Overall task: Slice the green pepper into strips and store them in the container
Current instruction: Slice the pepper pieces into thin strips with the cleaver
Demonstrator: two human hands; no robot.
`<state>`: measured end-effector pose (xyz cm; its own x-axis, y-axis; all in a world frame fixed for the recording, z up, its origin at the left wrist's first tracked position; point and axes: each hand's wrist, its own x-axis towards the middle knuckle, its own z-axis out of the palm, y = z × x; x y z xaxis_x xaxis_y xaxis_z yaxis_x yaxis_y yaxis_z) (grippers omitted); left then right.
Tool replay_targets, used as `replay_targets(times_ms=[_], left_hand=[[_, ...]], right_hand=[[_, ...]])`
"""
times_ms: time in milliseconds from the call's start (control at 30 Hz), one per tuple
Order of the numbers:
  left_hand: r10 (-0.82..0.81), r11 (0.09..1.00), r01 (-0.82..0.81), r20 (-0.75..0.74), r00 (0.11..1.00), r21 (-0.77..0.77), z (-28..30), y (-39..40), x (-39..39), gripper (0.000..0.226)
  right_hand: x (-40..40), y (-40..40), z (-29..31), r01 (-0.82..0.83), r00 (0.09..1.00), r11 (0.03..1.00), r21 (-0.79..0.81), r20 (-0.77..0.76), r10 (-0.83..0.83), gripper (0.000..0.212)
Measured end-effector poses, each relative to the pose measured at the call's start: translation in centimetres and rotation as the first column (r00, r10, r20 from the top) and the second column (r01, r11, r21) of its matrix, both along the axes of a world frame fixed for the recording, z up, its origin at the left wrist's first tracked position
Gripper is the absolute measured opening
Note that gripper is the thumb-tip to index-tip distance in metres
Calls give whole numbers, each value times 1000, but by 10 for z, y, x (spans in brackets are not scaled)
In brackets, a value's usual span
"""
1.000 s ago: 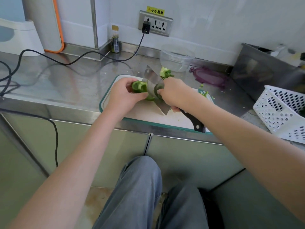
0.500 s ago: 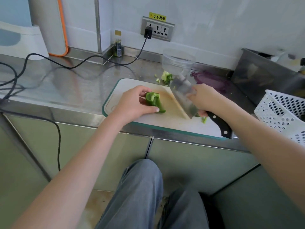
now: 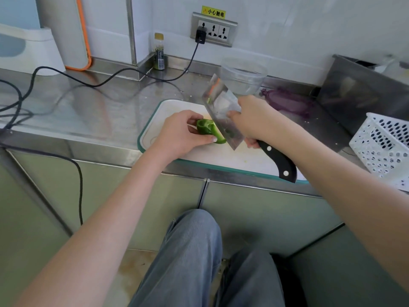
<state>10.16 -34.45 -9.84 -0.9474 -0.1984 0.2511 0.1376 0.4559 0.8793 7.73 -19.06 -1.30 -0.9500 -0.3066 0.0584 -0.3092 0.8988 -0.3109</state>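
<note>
A green pepper piece [image 3: 208, 129] lies on the white cutting board [image 3: 163, 111] with a teal rim. My left hand [image 3: 181, 135] holds the pepper, thumb and fingers curled round it. My right hand [image 3: 254, 120] grips the cleaver [image 3: 223, 111] by its black handle [image 3: 278, 162]; the wide blade stands tilted against the pepper's right end. A clear round container [image 3: 243, 74] stands behind the board near the wall. Its purple lid [image 3: 287, 101] lies to the right of it.
The steel counter [image 3: 88, 107] carries black cables [image 3: 66, 73] at the left, running to a wall socket [image 3: 213, 29]. A small bottle [image 3: 159, 53] stands in the corner. A white perforated basket [image 3: 385, 147] and a steel bin [image 3: 363, 89] are at the right.
The cleaver has swung left from the board's right side and now stands against the pepper. The left hand kept its hold on the pepper. The camera view has shifted a little.
</note>
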Motion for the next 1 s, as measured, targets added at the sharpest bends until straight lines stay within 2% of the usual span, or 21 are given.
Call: replay_targets(times_ms=[67,133,167,233,300,367,467,533,600,633,700,867,1000], left_hand=[[-4,1000,4,8,1000,-1,0,0,0,61],[-5,1000,5,9,1000,-12,0,0,1,60],[-3,1000,4,10,1000,-18,0,0,1,60],[2,1000,-2,16,1000,-23,1,1,0,60],[0,1000,1,24,1000,-22,2,1,0,59],[-12,1000,13,21,1000,-24,2,1,0,57],[-10,999,10,13,1000,-41,2,1,1,55],[-1,999,1,10,1000,-45,2,1,1,56],[5,999,-4,10,1000,-45,1,2,1,58],[5,999,-5,13,1000,-46,1,2,1,59],[-1,999,2,17,1000,-44,2,2,1,60],[-3,998,2,-4,1000,-58,4,3,5,59],[-6,1000,5,-8,1000,-24,2,2,5,57]], right_hand=[[-2,-4,-1,24,999,1000,17,22,-25,27],[-4,-11,0,64,987,995,74,145,-74,14],[-4,-14,1,81,979,991,110,176,-100,18],[-4,-18,-1,70,985,985,160,144,-93,27],[-1,-17,-4,30,997,981,191,64,-43,22],[-1,-15,-11,23,997,986,163,72,-36,15],[-6,-17,-17,40,997,987,158,65,-51,17],[-5,-21,-17,21,999,989,146,39,-27,9],[-2,-25,-17,9,1000,985,171,4,-10,22],[0,-25,-18,-1,1000,979,204,-11,3,22],[5,-26,-14,-48,998,950,308,-27,59,9],[1,-34,-2,-52,998,874,484,-8,64,26],[2,-30,-1,-110,992,811,575,8,129,31]])
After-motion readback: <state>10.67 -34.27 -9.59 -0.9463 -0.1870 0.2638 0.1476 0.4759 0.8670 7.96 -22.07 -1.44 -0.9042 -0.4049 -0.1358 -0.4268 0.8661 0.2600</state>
